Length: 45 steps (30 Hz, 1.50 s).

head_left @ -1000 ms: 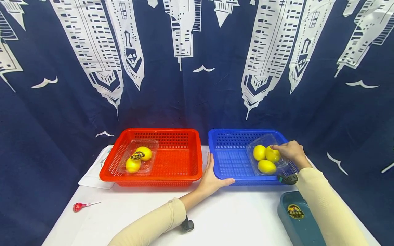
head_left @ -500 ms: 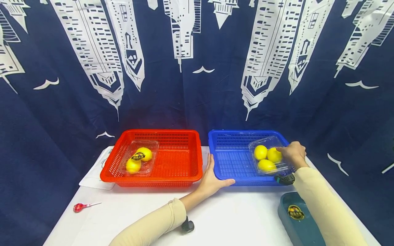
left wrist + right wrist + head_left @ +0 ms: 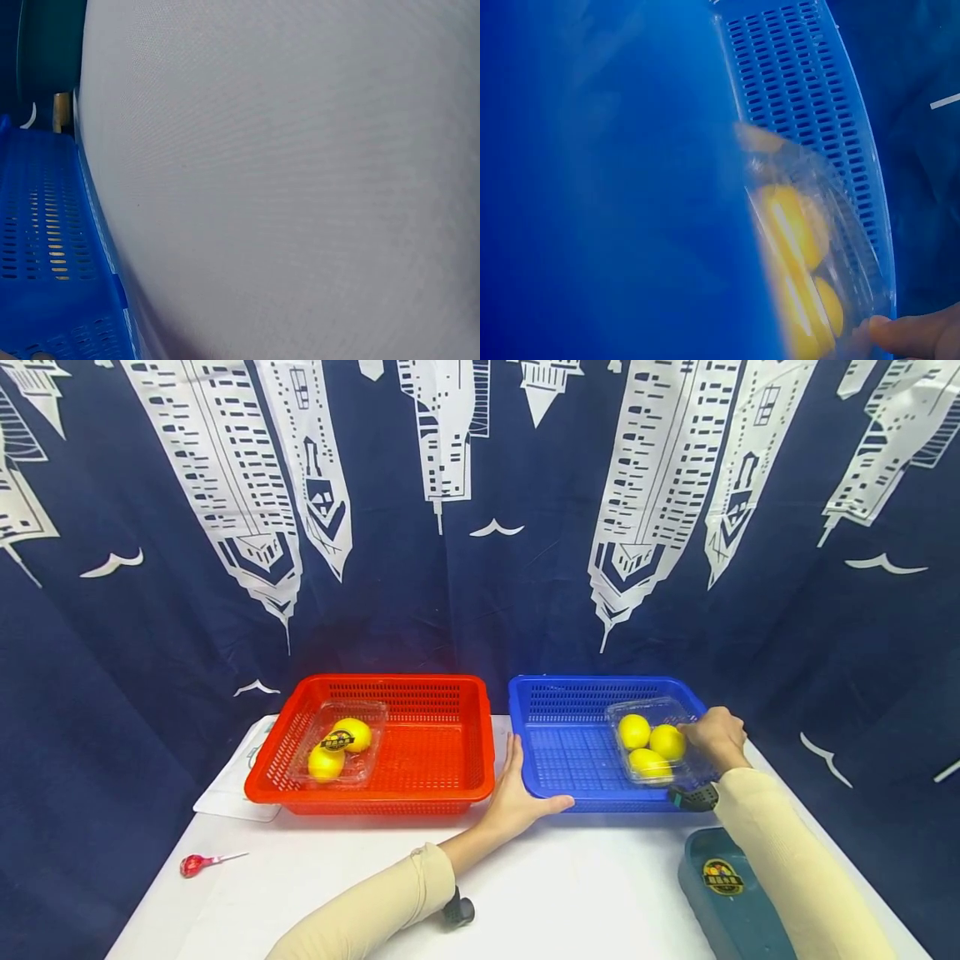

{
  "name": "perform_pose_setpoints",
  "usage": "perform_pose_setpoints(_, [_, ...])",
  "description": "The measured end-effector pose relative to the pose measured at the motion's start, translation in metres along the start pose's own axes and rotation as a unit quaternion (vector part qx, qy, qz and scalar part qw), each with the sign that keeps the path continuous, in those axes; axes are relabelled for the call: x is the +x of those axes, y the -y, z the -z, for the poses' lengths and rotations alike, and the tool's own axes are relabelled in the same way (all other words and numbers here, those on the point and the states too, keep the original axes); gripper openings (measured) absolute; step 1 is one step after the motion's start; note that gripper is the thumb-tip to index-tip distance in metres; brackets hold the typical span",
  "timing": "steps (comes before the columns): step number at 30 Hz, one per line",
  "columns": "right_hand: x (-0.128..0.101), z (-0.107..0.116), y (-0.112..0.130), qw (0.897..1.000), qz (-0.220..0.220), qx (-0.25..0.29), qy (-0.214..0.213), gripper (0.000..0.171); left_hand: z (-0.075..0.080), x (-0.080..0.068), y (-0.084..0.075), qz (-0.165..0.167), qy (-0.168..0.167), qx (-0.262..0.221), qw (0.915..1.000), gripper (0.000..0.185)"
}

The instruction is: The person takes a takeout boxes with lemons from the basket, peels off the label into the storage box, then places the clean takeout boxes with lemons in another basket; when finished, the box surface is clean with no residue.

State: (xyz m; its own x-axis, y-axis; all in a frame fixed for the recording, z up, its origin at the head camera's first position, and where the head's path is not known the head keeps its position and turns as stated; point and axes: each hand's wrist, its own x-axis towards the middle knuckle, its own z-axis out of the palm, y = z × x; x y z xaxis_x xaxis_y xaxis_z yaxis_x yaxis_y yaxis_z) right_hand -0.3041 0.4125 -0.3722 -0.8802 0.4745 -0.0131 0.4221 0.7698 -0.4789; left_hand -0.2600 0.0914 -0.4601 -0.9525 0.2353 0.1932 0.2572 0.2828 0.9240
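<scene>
In the head view, a clear plastic box (image 3: 651, 708) holding three yellow lemons (image 3: 634, 732) lies in the right part of the blue basket (image 3: 566, 756). My right hand (image 3: 718, 737) reaches over the basket's right side and grips the box by its right edge. The right wrist view has the thumb (image 3: 919, 333) at the edge of the box (image 3: 847, 244), with the basket wall blurred and close in front. My left hand (image 3: 517, 802) lies against the basket's near left corner, fingers straight along the left side and thumb stretched along the front.
Left of the blue basket stands a red basket (image 3: 423, 756) with another clear box (image 3: 367, 708) of lemons in it. A teal bin (image 3: 701, 893) sits front right, partly under the right sleeve. A lollipop (image 3: 193, 865) lies on the white table (image 3: 330, 860) at the left.
The box of lemons has gone from tilted to flatter in the blue basket, and the right hand has shifted slightly right with it. The left hand has stayed at the basket corner.
</scene>
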Motion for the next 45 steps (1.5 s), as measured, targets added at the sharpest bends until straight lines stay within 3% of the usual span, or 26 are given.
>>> perform_pose_setpoints(21, [0.004, -0.001, -0.01, 0.997, 0.035, 0.0, 0.072, 0.035, -0.001, 0.0, -0.001, 0.0, 0.002, -0.011, 0.9999, 0.121])
perform_pose_setpoints(29, [0.003, -0.006, -0.013, 0.995, 0.042, -0.007, 0.087, 0.056, 0.0, 0.0, -0.001, -0.002, 0.001, -0.005, 1.0, 0.123])
perform_pose_setpoints(37, [0.003, -0.006, -0.013, 0.994, 0.05, -0.011, 0.098, 0.033, 0.0, 0.001, 0.0, 0.004, 0.003, -0.007, 1.0, 0.123])
perform_pose_setpoints(45, [0.0, -0.007, -0.014, 0.992, 0.068, -0.017, 0.102, 0.046, 0.0, 0.001, 0.001, 0.001, 0.006, -0.01, 0.9999, 0.124])
